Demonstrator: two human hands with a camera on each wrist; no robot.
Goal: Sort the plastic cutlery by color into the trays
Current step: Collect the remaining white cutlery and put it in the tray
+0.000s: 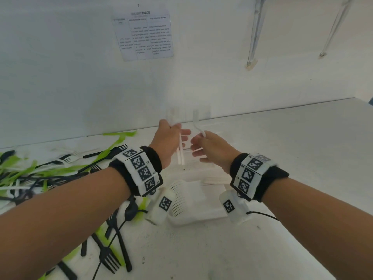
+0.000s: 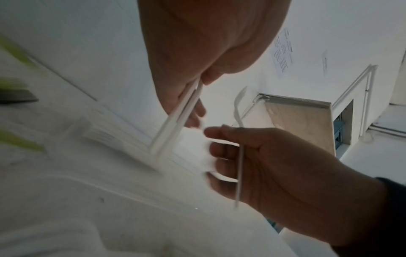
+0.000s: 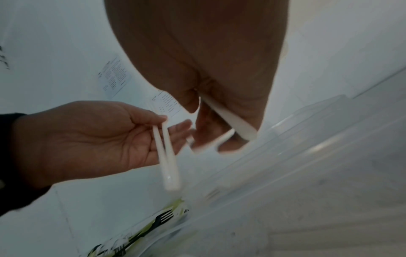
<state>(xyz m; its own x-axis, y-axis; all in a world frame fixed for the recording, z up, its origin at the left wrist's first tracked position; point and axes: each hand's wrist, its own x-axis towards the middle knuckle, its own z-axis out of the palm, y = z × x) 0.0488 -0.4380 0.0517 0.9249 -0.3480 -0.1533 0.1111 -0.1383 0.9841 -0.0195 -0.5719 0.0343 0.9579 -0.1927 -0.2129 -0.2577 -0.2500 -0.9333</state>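
My left hand (image 1: 174, 128) is raised over the clear tray (image 1: 182, 221) and pinches two white cutlery pieces (image 1: 180, 150) near their upper ends; their handles hang straight down. The left wrist view shows the same two handles (image 2: 173, 125) side by side under the thumb. Close to its right, my right hand (image 1: 201, 138) grips a white cutlery piece (image 1: 198, 126) whose curved end sticks up above the fingers. In the right wrist view that piece (image 3: 230, 118) lies across the palm. White forks (image 1: 179, 197) lie stacked in the tray below both hands.
A mixed pile of green, black and white cutlery (image 1: 50, 168) covers the white table at the left. Several black forks (image 1: 113, 257) lie near the front edge under my left forearm. A white wall with a printed sheet (image 1: 144, 35) stands close behind.
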